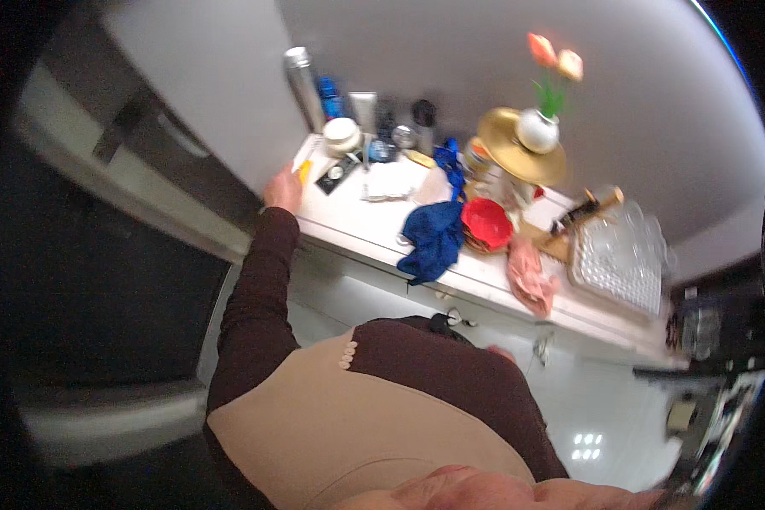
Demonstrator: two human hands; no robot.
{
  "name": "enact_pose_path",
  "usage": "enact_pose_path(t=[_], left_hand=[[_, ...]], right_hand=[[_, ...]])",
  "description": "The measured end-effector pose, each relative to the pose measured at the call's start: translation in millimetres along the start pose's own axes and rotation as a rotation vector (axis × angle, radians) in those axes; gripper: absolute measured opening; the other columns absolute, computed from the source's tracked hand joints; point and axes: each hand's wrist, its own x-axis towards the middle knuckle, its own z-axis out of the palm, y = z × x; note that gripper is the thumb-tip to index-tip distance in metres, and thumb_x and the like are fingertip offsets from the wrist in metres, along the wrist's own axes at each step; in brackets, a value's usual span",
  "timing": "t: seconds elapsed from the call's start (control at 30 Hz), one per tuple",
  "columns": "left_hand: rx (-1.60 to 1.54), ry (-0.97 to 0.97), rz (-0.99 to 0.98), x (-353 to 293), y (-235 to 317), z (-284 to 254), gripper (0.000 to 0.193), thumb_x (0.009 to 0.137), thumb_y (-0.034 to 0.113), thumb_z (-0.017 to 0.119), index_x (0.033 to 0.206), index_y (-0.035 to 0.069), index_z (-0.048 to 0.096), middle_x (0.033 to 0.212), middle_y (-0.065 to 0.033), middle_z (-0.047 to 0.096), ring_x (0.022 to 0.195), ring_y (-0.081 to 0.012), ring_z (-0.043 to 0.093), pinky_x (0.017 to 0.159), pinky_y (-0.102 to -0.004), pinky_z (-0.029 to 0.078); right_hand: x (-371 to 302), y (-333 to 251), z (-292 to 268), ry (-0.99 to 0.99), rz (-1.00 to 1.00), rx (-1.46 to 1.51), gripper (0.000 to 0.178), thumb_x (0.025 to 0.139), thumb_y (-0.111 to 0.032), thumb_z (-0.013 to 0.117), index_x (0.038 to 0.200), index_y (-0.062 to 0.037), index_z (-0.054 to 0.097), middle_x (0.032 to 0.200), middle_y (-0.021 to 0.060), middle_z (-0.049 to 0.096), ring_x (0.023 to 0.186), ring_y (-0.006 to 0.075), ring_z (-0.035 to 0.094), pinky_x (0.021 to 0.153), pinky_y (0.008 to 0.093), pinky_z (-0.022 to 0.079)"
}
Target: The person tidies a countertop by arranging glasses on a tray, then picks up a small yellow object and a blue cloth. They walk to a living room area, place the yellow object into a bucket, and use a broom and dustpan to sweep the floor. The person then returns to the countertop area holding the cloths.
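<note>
My left hand [282,190] is at the left end of a white counter [365,217], its fingers closed at the edge of a flat white-and-yellow packet [304,170]. Motion blur softens the packet's outline. Nearest to it are a small black card-like item [338,175] and a round cream jar [342,136]. Of my right hand [501,352] only a sliver of skin shows low beside my body, below the counter's front edge. The dark sleeve and my torso hide its fingers.
Along the wall stand a steel flask [304,87], a blue bottle [330,98] and a white tube [364,110]. A blue cloth [434,240] and a pink cloth [531,276] hang over the front edge. Between them is a red bowl [487,223]; a clear ribbed tray [620,262] stands right.
</note>
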Motion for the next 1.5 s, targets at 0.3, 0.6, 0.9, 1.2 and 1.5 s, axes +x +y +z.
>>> enact_pose_path(t=[0.3, 0.6, 0.9, 1.2, 1.5], left_hand=[[0.183, -0.153, 0.164, 39.2, -9.1, 58.9, 0.034, 0.094, 0.034, 0.035, 0.108, 0.013, 0.059, 0.083, -0.0214, 0.063, 0.079, -0.0406, 0.061, 0.068, -0.0507, 0.048], [-0.431, -0.362, -0.06, 94.0, -77.7, 99.9, 0.043, 0.092, 0.03, 0.04, 0.105, -0.005, 0.061, 0.102, -0.0267, 0.06, 0.095, -0.0345, 0.059, 0.082, -0.0377, 0.045], [-1.116, -0.063, -0.485, 68.6, -60.5, 94.2, 0.039, 0.085, 0.03, 0.052, 0.105, -0.003, 0.06, 0.076, -0.0096, 0.061, 0.071, -0.0193, 0.056, 0.067, -0.0358, 0.046], [-1.016, -0.036, -0.457, 22.8, -51.3, 30.0, 0.032, 0.088, 0.019, 0.045, 0.107, -0.001, 0.061, 0.106, -0.0092, 0.06, 0.1, -0.0191, 0.053, 0.088, -0.0335, 0.041], [-0.741, 0.052, -0.403, -6.2, -48.3, 15.9, 0.033, 0.082, 0.026, 0.06, 0.097, -0.002, 0.066, 0.088, -0.0115, 0.068, 0.082, -0.0182, 0.063, 0.077, -0.0287, 0.047]], right_hand=[[-21.7, -11.1, -16.8, 0.114, -0.133, -0.04, 0.028, 0.086, -0.031, 0.052, 0.094, -0.0074, 0.064, 0.09, 0.0152, 0.064, 0.086, 0.0339, 0.06, 0.075, 0.0417, 0.047], [-54.2, -27.1, -62.9, 0.42, -0.055, -0.044, 0.024, 0.085, -0.027, 0.054, 0.092, -0.0054, 0.062, 0.088, 0.0164, 0.063, 0.083, 0.0339, 0.06, 0.071, 0.0415, 0.047], [-8.9, -91.8, -104.8, 1.017, -0.629, -0.18, 0.02, 0.078, -0.006, 0.059, 0.098, -0.0038, 0.058, 0.098, 0.014, 0.059, 0.092, 0.0322, 0.055, 0.079, 0.0388, 0.045], [19.5, -105.3, -91.8, 1.002, -0.689, -0.309, 0.04, 0.08, -0.027, 0.064, 0.109, -0.0014, 0.053, 0.107, 0.0172, 0.057, 0.098, 0.0367, 0.054, 0.09, 0.0468, 0.039], [26.0, -92.0, -87.3, 0.937, -0.642, -0.42, 0.049, 0.079, -0.016, 0.063, 0.119, 0.0031, 0.045, 0.118, 0.0232, 0.051, 0.11, 0.0392, 0.047, 0.099, 0.047, 0.033]])
